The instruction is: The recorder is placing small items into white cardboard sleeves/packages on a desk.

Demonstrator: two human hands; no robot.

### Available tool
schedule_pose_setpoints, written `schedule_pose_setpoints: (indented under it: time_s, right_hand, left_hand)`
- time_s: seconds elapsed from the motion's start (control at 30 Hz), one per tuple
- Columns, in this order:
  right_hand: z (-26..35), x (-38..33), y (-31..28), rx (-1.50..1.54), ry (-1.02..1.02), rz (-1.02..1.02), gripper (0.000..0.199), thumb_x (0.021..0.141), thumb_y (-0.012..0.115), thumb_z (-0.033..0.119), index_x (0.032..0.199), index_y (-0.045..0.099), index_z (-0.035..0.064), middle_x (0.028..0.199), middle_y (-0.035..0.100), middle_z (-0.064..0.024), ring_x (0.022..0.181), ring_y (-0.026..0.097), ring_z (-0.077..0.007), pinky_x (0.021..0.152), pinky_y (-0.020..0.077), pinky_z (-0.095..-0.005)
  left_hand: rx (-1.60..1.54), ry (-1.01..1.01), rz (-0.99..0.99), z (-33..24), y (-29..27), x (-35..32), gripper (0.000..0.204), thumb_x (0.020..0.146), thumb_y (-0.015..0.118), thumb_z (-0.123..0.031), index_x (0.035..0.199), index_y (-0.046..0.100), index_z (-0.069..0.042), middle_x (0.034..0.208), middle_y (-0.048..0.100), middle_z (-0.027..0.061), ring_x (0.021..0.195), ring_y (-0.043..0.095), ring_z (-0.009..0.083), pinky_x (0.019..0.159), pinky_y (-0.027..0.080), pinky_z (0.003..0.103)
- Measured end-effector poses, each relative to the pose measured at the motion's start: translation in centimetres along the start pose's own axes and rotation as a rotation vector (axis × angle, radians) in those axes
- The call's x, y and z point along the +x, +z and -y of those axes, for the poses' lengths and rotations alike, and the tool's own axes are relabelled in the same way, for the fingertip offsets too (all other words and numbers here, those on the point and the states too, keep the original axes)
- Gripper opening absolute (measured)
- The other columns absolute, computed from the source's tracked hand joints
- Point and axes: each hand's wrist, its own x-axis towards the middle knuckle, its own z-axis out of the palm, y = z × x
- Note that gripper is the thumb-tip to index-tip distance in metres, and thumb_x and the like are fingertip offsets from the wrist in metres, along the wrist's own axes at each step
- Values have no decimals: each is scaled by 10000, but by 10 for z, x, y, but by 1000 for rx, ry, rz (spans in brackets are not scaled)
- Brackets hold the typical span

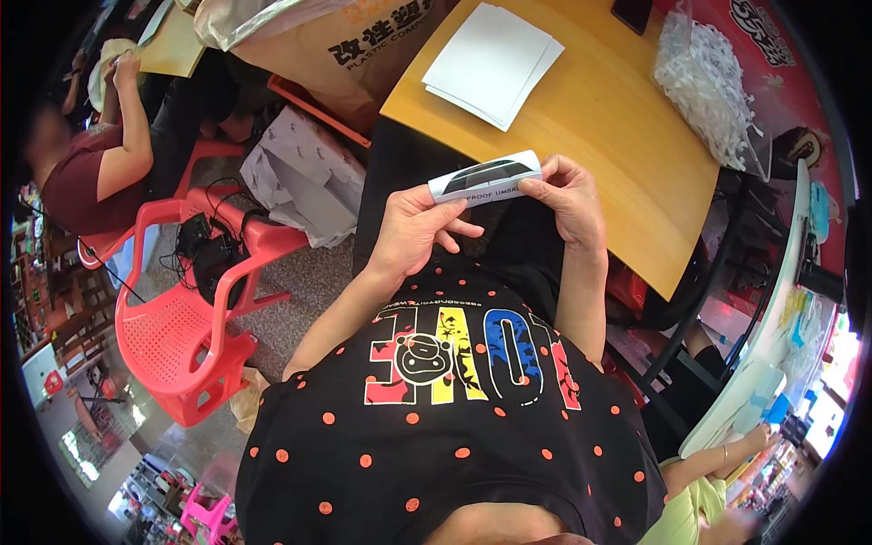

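Note:
Between my two hands is a white paper card (486, 178), printed with a black umbrella shape and curved as if rolled or folded over. My left hand (418, 227) pinches its left end between thumb and index finger, with the other fingers loosely spread below. At the right end, my right hand (570, 200) grips it with thumb and bent fingers. The card is held in front of my body, at the near edge of the wooden table (618, 163). A stack of white sheets (493, 64) lies on the table beyond it.
A clear bag of white strips (708, 82) stands at the table's right. A large paper sack (318, 54) is behind left. The red plastic chair (173, 336) at left bears black cables and adapters (211, 254). People work nearby: one in a maroon shirt (91, 182), another in yellow-green (699, 500).

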Motion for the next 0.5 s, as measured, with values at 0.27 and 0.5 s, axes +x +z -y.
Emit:
schedule_pose_setpoints:
  time_s: [0.27, 0.5]
  right_hand:
    - [1, 2, 2, -43, 26, -2, 186, 731, 770, 25, 707, 590, 64, 723, 633, -9, 666, 565, -70, 642, 449, -212]
    - [4, 0, 1, -20, 69, -15, 168, 734, 758, -4, 723, 601, 54, 735, 645, -22, 677, 588, -81, 659, 470, -215]
  left_hand:
    - [29, -44, -20, -2, -4, 0, 252, 896, 597, -60, 1122, 597, 50, 1022, 656, 177, 750, 699, 222, 456, 544, 192]
    - [-47, -153, 9, -4, -3, 3, 307, 934, 566, -153, 1168, 569, 45, 1069, 642, 183, 817, 696, 250, 514, 575, 230]
